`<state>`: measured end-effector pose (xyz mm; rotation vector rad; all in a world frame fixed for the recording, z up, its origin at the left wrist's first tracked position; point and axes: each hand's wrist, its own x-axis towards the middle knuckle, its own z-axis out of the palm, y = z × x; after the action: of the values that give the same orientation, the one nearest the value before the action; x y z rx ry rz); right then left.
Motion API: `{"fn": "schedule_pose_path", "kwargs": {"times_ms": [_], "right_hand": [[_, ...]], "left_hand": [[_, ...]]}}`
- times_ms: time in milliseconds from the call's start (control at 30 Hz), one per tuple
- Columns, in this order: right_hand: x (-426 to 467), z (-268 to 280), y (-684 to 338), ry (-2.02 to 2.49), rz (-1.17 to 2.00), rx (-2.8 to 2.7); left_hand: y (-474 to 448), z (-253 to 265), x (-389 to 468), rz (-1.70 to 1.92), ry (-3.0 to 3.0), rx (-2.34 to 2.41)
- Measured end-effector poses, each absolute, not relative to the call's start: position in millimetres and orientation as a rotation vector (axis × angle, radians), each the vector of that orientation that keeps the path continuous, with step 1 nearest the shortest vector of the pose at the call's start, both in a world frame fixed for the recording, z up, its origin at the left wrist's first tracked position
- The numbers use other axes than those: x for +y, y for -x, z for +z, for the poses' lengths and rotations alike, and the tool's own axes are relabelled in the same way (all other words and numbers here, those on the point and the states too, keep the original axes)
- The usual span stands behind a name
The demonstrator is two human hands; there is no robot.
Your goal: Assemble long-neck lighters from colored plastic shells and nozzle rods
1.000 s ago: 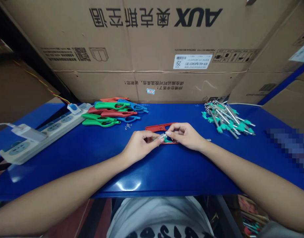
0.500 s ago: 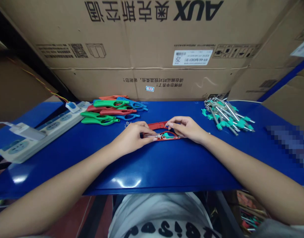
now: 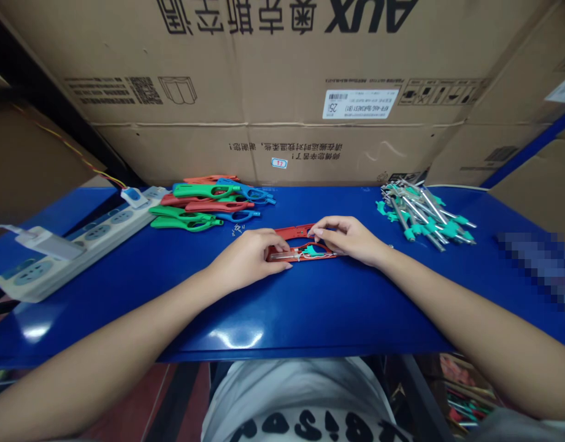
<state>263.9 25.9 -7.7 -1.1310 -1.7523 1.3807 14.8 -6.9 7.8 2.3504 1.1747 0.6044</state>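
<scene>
On the blue tabletop lies an open red lighter casing half [image 3: 302,258], holding a clear fuel tank [image 3: 284,255], a green trigger piece [image 3: 313,250] and thin white wires. My left hand [image 3: 249,255] grips its left end, thumb on the near edge and fingers over the far edge. Just behind it rests a second red casing half [image 3: 291,232], partly covered by my hands. My right hand [image 3: 344,239] is closed in a pinch at the right end of the two halves; whatever is between its fingertips is too small to make out.
Green, red, blue and orange lighter casings [image 3: 208,205] are piled back left, with tiny metal screws [image 3: 237,229] nearby. A white power strip [image 3: 98,236] runs along the left. Metal tubes with green parts [image 3: 422,215] lie back right. A cardboard box [image 3: 282,92] walls the back.
My left hand has shifted its fingers slightly, uncovering more of the clear tank and the casing's left end. The small screws show more fully. My right hand stays almost still.
</scene>
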Motion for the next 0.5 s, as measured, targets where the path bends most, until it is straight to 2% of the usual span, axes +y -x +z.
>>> {"fn": "schedule_pose_path", "kwargs": {"times_ms": [500], "right_hand": [[24.8, -8.9, -265.4, 1.027, 1.394, -1.855]], "left_hand": [[-14.8, 5.7, -9.1, 0.619, -2.466, 1.068]]}}
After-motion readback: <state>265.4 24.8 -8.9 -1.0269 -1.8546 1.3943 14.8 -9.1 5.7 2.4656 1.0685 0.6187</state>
